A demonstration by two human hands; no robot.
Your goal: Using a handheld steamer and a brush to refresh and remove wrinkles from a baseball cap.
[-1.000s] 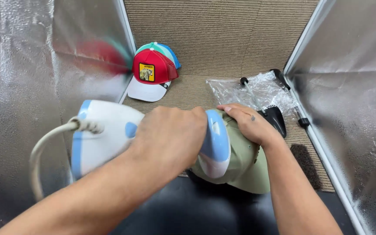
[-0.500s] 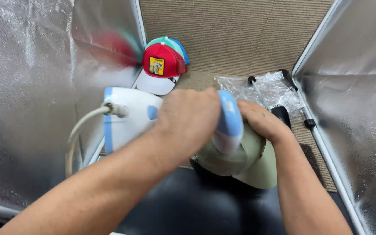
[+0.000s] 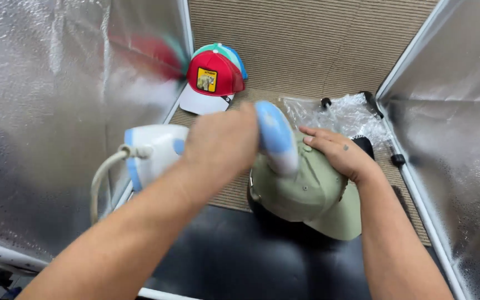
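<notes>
steaming green cap (image 3: 306, 191) with handheld steamer (image 3: 212, 147), silver walls (image 3: 45, 111) close.

I see both forearms bare, no sleeves, gloves, watch or rings. Small dark mark on back of right hand (image 3: 341, 154); left hand (image 3: 222, 143) unmarked.

A ribbed tan carpet floor (image 3: 306, 50) fills the middle. To its left stands a crinkled silver foil wall panel (image 3: 51, 111) in a white frame; to its right, another foil panel (image 3: 462, 139). A black mat (image 3: 240, 261) borders the carpet's near edge.
</notes>
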